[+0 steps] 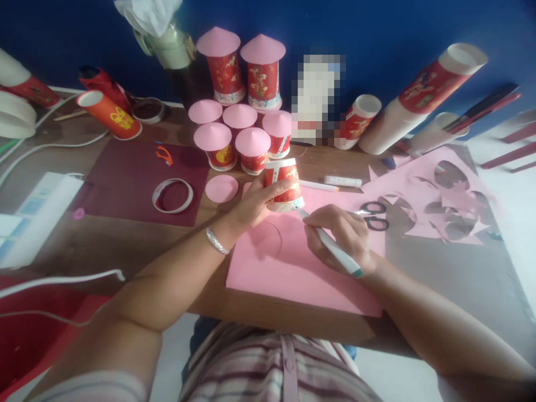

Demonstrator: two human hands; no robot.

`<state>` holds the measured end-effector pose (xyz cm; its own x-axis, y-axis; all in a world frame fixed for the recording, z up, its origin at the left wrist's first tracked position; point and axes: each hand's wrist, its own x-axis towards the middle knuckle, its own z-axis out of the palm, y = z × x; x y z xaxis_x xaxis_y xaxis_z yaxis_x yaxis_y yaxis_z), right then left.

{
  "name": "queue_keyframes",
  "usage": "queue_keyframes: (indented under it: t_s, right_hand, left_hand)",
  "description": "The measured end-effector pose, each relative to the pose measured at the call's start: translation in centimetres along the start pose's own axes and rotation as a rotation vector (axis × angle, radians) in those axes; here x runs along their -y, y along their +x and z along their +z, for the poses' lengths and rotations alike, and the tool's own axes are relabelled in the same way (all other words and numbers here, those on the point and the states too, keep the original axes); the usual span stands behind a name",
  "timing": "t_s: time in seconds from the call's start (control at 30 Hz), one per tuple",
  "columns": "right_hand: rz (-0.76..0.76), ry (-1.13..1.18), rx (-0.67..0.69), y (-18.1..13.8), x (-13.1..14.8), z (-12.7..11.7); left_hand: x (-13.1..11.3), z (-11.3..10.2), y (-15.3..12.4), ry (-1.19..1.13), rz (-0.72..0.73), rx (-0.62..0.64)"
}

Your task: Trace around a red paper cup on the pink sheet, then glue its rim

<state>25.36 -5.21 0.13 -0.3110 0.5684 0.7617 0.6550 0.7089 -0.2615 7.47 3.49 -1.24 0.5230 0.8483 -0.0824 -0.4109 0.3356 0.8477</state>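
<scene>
in the head view, the left hand (256,204) has its grip closed around a red paper cup (285,188), thumb across the near side, fingers mostly hidden behind it; the cup is held up over the far part of the pink sheet (268,271) on the worktop (209,304). the right hand (341,231) has its grip pinched shut on a white marker (338,251), like a pen for writing. the relation that seems to count is tip to rim: the marker's tip is at the cup's lower edge, on the side toward the right hand, though whether it touches is too fine to tell. seen from the right grip, the cup lies ahead and to the left; the left hand is the nearer one, being wrapped on it. the cup points with its wide, patterned rim down and toward the person, its narrower white end up and away, the long axis nearly upright with a slight lean. the marker's long axis slants across that, tip up-left toward the cup, green end down-right beneath the right palm.
</scene>
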Motion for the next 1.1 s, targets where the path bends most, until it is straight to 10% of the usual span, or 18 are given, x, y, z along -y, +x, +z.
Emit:
queue_keyframes:
  t_s: [1.1]
  right_hand:
    - [-0.034,0.034,0.009,-0.16,0.14,0.19]
  left_hand:
    - [0.10,-0.01,0.02,0.046,0.005,0.005]
